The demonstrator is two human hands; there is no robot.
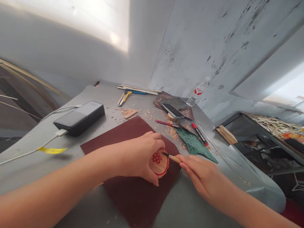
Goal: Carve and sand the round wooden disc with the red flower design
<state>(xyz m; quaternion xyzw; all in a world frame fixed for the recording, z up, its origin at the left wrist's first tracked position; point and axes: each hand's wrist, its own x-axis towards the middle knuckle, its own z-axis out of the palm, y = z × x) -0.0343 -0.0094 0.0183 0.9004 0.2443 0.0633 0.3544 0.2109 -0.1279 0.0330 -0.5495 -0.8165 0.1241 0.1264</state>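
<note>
Two hands (142, 156) (201, 172), one disc (160, 166), one tool (174, 159)

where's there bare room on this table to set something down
Bare patches: the near table between the maroon mat and right forearm, and the left strip between the yellow cable tag and left forearm. Beyond the mat it's crowded: wood shavings, phone, marker, green sheet.
</note>
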